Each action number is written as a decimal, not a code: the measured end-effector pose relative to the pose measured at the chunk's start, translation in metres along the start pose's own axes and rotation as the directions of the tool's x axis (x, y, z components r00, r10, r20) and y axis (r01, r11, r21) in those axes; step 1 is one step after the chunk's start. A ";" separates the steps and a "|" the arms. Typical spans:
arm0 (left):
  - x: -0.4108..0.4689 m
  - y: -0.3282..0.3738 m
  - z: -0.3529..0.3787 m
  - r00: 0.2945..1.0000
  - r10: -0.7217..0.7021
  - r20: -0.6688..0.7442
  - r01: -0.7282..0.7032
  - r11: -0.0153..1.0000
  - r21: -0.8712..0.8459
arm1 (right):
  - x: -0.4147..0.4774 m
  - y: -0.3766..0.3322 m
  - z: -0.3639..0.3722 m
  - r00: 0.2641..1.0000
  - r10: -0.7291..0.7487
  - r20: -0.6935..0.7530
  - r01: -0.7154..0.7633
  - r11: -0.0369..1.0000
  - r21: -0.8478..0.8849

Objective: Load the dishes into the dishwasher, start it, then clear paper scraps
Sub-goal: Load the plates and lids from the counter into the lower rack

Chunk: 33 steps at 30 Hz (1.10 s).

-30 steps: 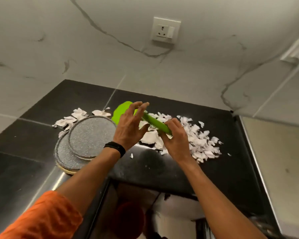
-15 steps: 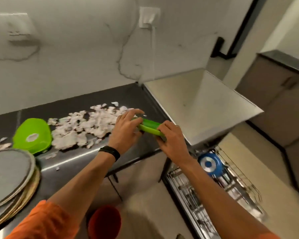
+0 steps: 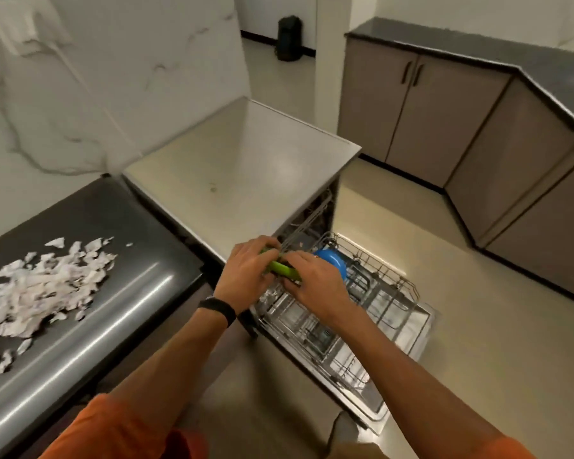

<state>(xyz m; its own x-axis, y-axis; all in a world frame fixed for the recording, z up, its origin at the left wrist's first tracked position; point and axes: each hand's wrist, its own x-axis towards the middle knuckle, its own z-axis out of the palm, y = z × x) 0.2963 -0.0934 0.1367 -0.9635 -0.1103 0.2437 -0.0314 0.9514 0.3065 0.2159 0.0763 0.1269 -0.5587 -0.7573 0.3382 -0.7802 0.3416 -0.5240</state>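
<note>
stage: loading underway | left hand [image 3: 246, 276] + right hand [image 3: 315, 283] both closed on green dish [image 3: 280, 268], held over pulled-out lower rack [image 3: 391, 293] | blue bowl [image 3: 333, 260] already racked | dishwasher [image 3: 239, 180] open, unstarted | paper scraps [image 3: 43, 286] uncleared on counter [image 3: 120, 309]

No text, label, brand or number is legible anywhere; the surfaces around the dishwasher [image 3: 246, 180] show no readable markings.
</note>
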 end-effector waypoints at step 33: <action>0.092 -0.125 0.395 0.855 -0.319 0.410 0.412 0.897 -0.160 | -0.032 0.306 0.248 0.652 0.664 0.365 -0.723 0.690 0.036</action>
<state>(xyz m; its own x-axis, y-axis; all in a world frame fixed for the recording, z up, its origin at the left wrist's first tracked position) 0.1063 -0.1087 -0.2423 -0.9223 -0.2798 -0.2666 -0.3823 0.7618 0.5229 0.0650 0.0673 -0.2382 -0.7798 -0.4703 -0.4132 -0.1240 0.7629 -0.6345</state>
